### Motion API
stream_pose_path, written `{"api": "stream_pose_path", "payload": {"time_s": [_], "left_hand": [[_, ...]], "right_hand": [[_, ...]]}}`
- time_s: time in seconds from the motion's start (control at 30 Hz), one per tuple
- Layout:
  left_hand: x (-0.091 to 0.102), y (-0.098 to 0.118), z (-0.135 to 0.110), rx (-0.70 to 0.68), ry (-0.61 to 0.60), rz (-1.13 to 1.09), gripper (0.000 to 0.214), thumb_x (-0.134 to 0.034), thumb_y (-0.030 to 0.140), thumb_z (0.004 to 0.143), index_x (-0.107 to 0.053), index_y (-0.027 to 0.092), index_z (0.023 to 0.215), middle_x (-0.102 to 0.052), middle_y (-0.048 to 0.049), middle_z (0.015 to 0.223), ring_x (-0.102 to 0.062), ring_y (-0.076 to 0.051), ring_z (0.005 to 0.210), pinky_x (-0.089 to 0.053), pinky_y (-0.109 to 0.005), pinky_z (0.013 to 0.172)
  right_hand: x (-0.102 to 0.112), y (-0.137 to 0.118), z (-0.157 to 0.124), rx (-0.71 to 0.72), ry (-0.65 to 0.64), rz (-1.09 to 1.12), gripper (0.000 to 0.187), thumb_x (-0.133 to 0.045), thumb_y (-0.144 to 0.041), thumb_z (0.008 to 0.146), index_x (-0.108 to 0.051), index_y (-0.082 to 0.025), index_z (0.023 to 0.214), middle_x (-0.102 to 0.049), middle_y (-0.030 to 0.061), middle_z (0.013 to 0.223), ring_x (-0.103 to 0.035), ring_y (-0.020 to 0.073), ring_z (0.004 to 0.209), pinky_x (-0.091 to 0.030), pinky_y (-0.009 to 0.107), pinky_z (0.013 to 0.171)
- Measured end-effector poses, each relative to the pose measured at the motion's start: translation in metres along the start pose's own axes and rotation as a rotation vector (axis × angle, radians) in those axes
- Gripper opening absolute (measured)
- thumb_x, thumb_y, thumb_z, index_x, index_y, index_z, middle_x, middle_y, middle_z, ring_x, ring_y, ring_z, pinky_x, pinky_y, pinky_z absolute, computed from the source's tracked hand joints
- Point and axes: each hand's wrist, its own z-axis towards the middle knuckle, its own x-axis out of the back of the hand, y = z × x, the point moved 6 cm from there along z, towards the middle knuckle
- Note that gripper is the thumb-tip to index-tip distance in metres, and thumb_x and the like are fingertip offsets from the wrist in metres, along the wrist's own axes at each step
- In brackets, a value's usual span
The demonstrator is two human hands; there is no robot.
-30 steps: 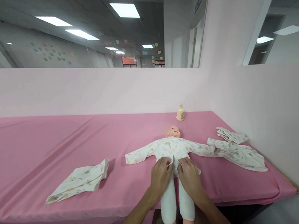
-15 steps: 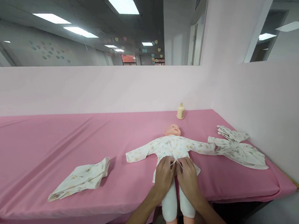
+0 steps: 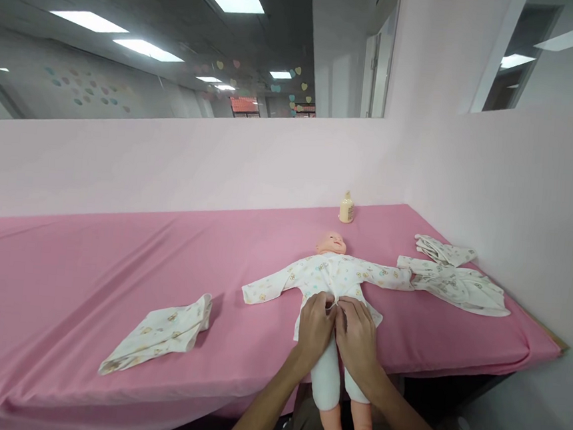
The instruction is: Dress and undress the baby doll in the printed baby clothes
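A baby doll (image 3: 333,243) lies on its back with its arms spread and its legs over the table's front edge. It wears a white printed baby shirt (image 3: 324,272); its thighs are white and its lower legs skin-toned. At the shirt's waist my left hand (image 3: 316,324) and my right hand (image 3: 357,329) meet, fingers pinched on the thin white tie strings (image 3: 331,304). A loop of string shows between them. My fingertips partly hide the strings.
A pink sheet (image 3: 162,264) covers the table, which stands against the wall. Folded printed cloth (image 3: 160,333) lies to the left. More printed baby clothes (image 3: 461,288) lie at the right. A cream pump bottle (image 3: 346,208) stands behind the doll's head.
My hands have drawn closer together at the shirt's waist, and the strings between them look shorter. The view has tipped slightly downward. The doll and the cloths lie as before.
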Motion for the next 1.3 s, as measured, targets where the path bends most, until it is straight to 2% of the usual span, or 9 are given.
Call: {"api": "stream_pose_path", "payload": {"time_s": [0.1,0.27,0.43,0.57,0.8,0.97,1.1,1.3], "left_hand": [[0.004,0.000,0.004,0.099,-0.072,-0.095,0.012,-0.050,0.025,0.083,-0.052,0.019,0.074,-0.062,-0.0017,0.077,-0.054,-0.017,0.073,-0.040,-0.030,0.069],[0.009,0.000,0.008,0.145,-0.199,-0.306,0.013,-0.049,0.024,0.080,-0.060,0.017,0.079,-0.065,-0.0020,0.080,-0.058,-0.015,0.077,-0.043,-0.028,0.071],[0.008,-0.002,0.011,0.250,-0.287,-0.494,0.016,-0.051,0.029,0.081,-0.059,0.016,0.077,-0.061,-0.0008,0.077,-0.056,-0.013,0.074,-0.043,-0.025,0.070],[0.008,0.000,0.013,0.253,-0.283,-0.492,0.023,-0.054,0.037,0.082,-0.057,0.015,0.073,-0.054,0.0009,0.070,-0.049,-0.011,0.067,-0.040,-0.023,0.065],[0.001,-0.007,0.015,0.222,-0.263,-0.470,0.024,-0.051,0.036,0.084,-0.051,0.016,0.071,-0.046,0.0034,0.063,-0.040,-0.009,0.057,-0.033,-0.022,0.055],[-0.001,-0.006,0.012,0.259,-0.268,-0.497,0.025,-0.049,0.040,0.085,-0.049,0.017,0.074,-0.045,0.0042,0.063,-0.037,-0.008,0.054,-0.031,-0.021,0.051],[-0.001,-0.001,0.011,0.316,-0.315,-0.604,0.030,-0.051,0.045,0.084,-0.046,0.017,0.074,-0.037,0.0072,0.059,-0.031,-0.006,0.050,-0.027,-0.020,0.050],[0.000,-0.003,0.012,0.333,-0.293,-0.630,0.027,-0.053,0.041,0.083,-0.048,0.016,0.074,-0.039,0.0062,0.060,-0.034,-0.006,0.051,-0.028,-0.020,0.050]], "right_hand": [[-0.001,0.000,-0.001,0.005,0.005,0.041,0.023,-0.041,-0.013,0.093,-0.062,-0.020,0.100,-0.067,0.0076,0.101,-0.060,0.0224,0.095,-0.048,0.040,0.087],[-0.003,0.000,-0.002,0.005,-0.017,0.122,0.026,-0.040,-0.011,0.092,-0.062,-0.020,0.105,-0.066,0.0078,0.107,-0.059,0.0214,0.101,-0.050,0.040,0.090],[-0.005,-0.001,-0.004,0.045,-0.013,0.150,0.031,-0.038,-0.009,0.092,-0.063,-0.020,0.107,-0.064,0.0080,0.111,-0.058,0.0210,0.104,-0.051,0.041,0.091],[-0.005,-0.001,-0.004,0.078,0.014,0.160,0.032,-0.037,-0.009,0.092,-0.063,-0.020,0.108,-0.064,0.0089,0.110,-0.059,0.0210,0.103,-0.052,0.042,0.091],[-0.007,0.000,-0.004,0.078,0.003,0.163,0.030,-0.039,-0.012,0.093,-0.065,-0.021,0.105,-0.064,0.0087,0.111,-0.060,0.0200,0.103,-0.054,0.039,0.091],[-0.006,0.002,-0.004,0.029,-0.012,0.126,0.035,-0.041,-0.015,0.093,-0.057,-0.021,0.123,-0.063,0.0094,0.113,-0.059,0.0216,0.107,-0.054,0.041,0.090],[-0.005,0.000,-0.004,0.045,-0.034,0.114,0.035,-0.041,-0.015,0.093,-0.060,-0.022,0.121,-0.064,0.0093,0.112,-0.059,0.0228,0.104,-0.052,0.045,0.091],[-0.004,0.002,-0.001,-0.038,-0.062,0.304,0.037,-0.041,-0.012,0.089,-0.062,-0.021,0.119,-0.062,0.0097,0.112,-0.058,0.0211,0.106,-0.052,0.043,0.094]]}}
